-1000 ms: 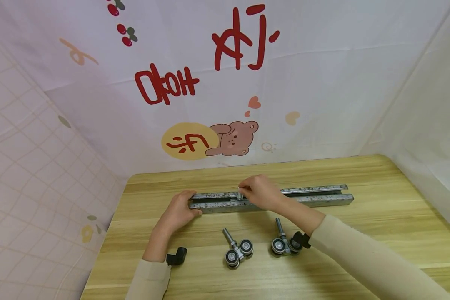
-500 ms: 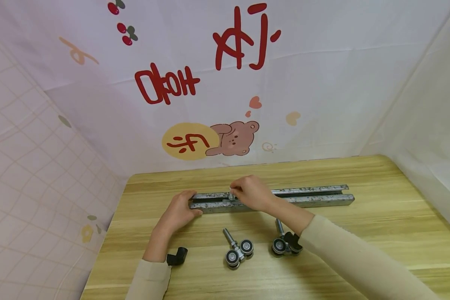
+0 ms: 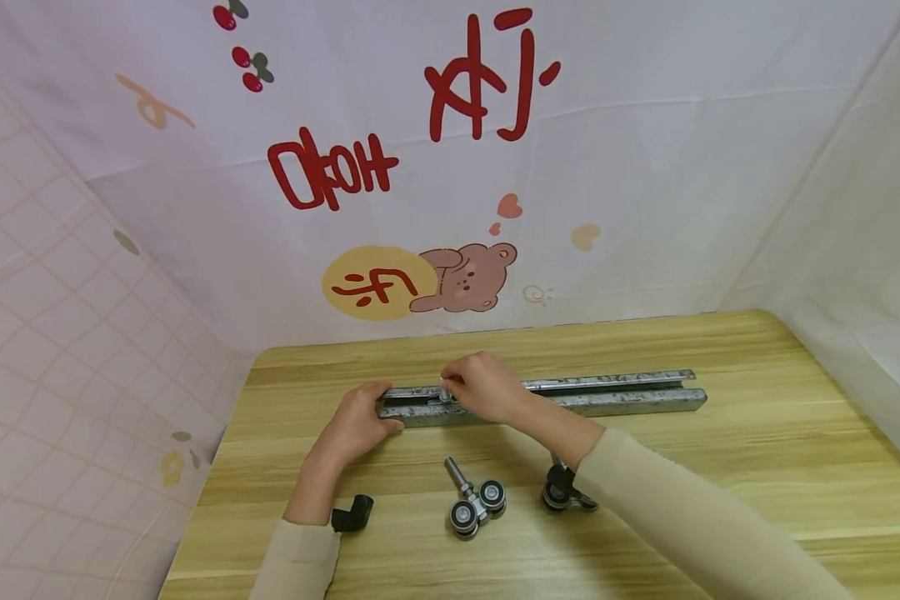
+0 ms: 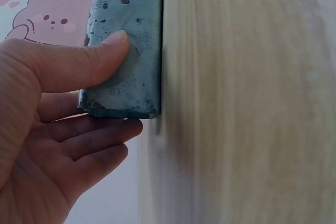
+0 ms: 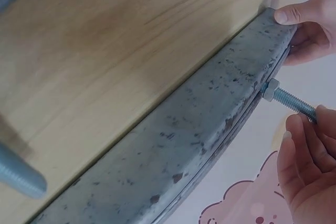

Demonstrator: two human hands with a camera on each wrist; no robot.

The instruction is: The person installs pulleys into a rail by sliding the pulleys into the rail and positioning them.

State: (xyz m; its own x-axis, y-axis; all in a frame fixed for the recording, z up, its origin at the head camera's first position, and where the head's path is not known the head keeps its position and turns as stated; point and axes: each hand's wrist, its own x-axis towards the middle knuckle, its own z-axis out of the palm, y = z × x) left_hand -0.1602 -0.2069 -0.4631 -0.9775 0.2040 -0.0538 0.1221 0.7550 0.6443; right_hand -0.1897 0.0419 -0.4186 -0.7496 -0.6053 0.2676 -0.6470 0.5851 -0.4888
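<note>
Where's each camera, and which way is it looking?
Head: worn on the head, facing forward-down at the metal rail; left hand, right hand, sleeves show.
Left wrist: worn there, facing the rail's end; mostly left hand shows.
Right wrist: worn there, facing along the rail; both hands show.
Wrist views share the bolt.

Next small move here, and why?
Probably slide the silver threaded metal bolt a little along the grey, speckled, slotted metal rail toward the left hand: the right hand pinches the bolt's free end, open slot lies between, and the left hand grips the rail's end.
</note>
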